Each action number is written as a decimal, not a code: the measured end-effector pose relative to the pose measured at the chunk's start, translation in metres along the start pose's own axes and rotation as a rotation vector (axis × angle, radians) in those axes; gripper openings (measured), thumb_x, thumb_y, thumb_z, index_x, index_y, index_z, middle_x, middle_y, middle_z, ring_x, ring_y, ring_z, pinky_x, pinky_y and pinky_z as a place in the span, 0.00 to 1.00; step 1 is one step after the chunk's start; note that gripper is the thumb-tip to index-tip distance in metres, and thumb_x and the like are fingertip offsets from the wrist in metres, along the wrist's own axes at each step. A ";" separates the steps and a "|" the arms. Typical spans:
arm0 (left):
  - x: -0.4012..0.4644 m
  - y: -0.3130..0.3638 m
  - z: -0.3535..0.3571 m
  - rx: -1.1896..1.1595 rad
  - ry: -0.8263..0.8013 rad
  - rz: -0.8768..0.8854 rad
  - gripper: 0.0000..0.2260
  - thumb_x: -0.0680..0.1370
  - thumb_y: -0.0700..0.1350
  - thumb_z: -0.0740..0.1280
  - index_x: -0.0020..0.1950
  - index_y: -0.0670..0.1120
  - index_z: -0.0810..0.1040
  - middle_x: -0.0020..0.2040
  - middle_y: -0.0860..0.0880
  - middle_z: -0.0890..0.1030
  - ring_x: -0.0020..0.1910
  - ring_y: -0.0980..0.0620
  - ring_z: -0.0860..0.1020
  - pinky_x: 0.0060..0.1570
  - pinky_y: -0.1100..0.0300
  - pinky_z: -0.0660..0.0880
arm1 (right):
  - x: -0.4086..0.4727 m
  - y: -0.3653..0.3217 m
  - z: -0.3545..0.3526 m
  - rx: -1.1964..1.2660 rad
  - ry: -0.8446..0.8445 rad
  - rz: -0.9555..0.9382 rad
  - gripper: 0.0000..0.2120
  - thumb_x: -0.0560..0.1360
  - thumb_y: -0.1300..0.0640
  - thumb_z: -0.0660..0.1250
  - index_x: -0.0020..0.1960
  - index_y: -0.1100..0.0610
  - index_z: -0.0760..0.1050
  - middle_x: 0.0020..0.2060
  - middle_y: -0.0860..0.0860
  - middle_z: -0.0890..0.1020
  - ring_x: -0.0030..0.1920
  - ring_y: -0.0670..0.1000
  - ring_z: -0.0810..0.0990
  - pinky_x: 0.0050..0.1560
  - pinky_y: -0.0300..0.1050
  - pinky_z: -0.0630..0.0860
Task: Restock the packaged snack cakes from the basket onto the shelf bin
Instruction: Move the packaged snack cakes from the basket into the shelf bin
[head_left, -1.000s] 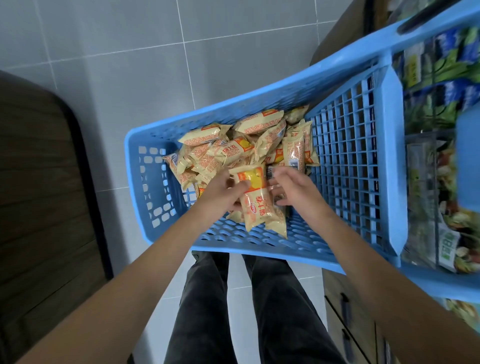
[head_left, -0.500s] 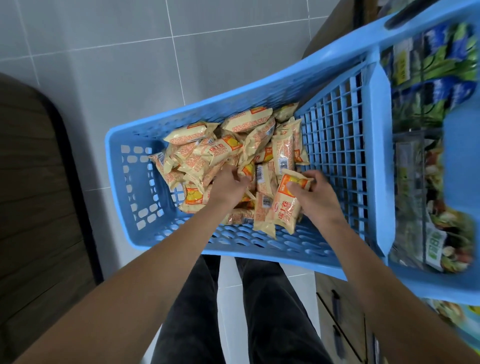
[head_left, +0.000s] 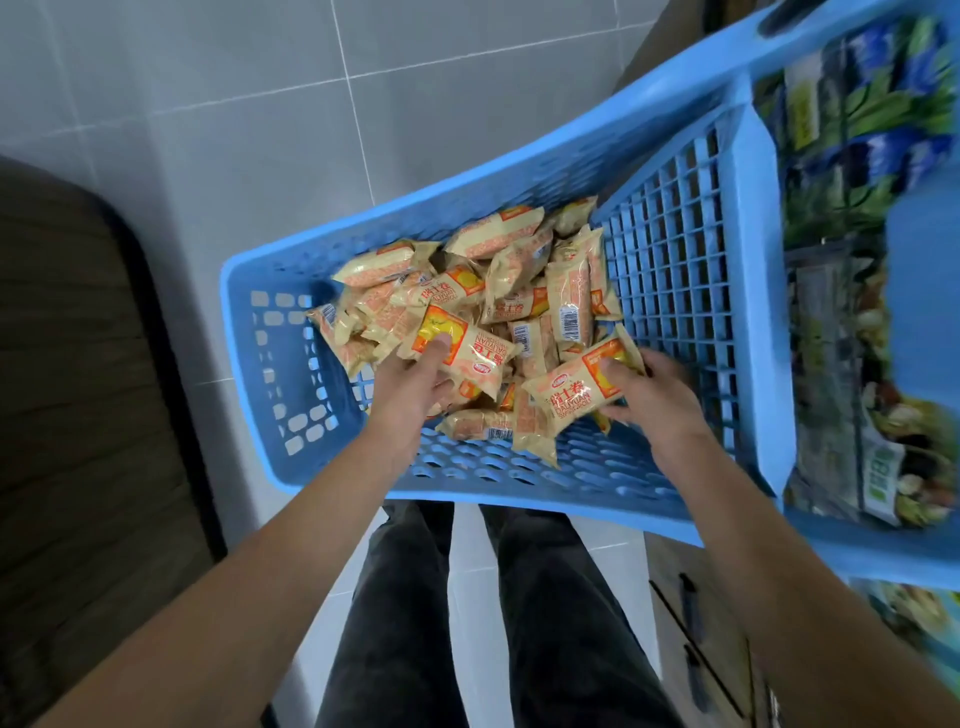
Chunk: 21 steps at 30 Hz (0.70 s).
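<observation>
- Both hands are down inside the blue basket (head_left: 270, 395), each one clamped on its own snack cake.
- The left hand (head_left: 415, 387) grips a cake pack (head_left: 470, 353) with the thumb pressed on its orange panel and the fingers curled underneath; the pack is lifted a little above the heap.
- The right hand (head_left: 652, 395) pinches a second pack (head_left: 576, 389) by its right end, thumb on top, so the pack slants down to the left over the basket floor.
- The hands are apart, with loose packs between them.
- The rest of the cakes (head_left: 498, 270) lie heaped against the far wall of the basket, some showing barcodes, some showing red lettering.
- The near part of the basket floor shows bare plastic grid.
- To the right, past the basket's side wall, stands a shelf (head_left: 852, 322) stacked with green and blue snack bags, blurred.
- Below the basket are dark trousers (head_left: 410, 613) and grey floor tiles (head_left: 218, 104).
</observation>
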<state>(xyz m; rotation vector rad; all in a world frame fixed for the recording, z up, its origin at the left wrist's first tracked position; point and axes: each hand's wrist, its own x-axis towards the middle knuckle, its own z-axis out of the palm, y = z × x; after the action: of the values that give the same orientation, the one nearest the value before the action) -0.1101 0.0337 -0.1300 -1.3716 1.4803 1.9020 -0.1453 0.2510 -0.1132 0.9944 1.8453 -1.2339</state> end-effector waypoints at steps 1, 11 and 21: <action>-0.006 0.002 -0.005 -0.041 -0.028 -0.013 0.08 0.78 0.46 0.65 0.55 0.45 0.78 0.47 0.50 0.84 0.45 0.54 0.83 0.47 0.61 0.80 | -0.001 -0.001 0.001 0.018 0.000 -0.007 0.10 0.77 0.55 0.66 0.58 0.54 0.74 0.47 0.52 0.81 0.42 0.46 0.81 0.47 0.45 0.81; -0.024 0.021 -0.017 0.259 -0.260 0.203 0.07 0.79 0.46 0.63 0.56 0.50 0.68 0.49 0.47 0.81 0.42 0.59 0.82 0.36 0.65 0.79 | -0.018 -0.016 0.016 0.114 -0.084 -0.105 0.06 0.76 0.58 0.68 0.45 0.47 0.76 0.43 0.46 0.83 0.43 0.44 0.82 0.32 0.35 0.78; -0.020 0.035 0.007 0.734 -0.603 0.383 0.13 0.76 0.49 0.67 0.60 0.56 0.72 0.47 0.50 0.79 0.37 0.61 0.78 0.43 0.61 0.76 | -0.028 -0.027 0.030 0.089 -0.355 -0.054 0.12 0.79 0.62 0.61 0.56 0.50 0.78 0.52 0.55 0.83 0.49 0.54 0.84 0.42 0.49 0.82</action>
<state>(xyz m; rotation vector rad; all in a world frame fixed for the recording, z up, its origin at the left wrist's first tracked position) -0.1306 0.0319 -0.0944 -0.1776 1.8850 1.4892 -0.1519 0.2098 -0.0877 0.7195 1.5599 -1.4325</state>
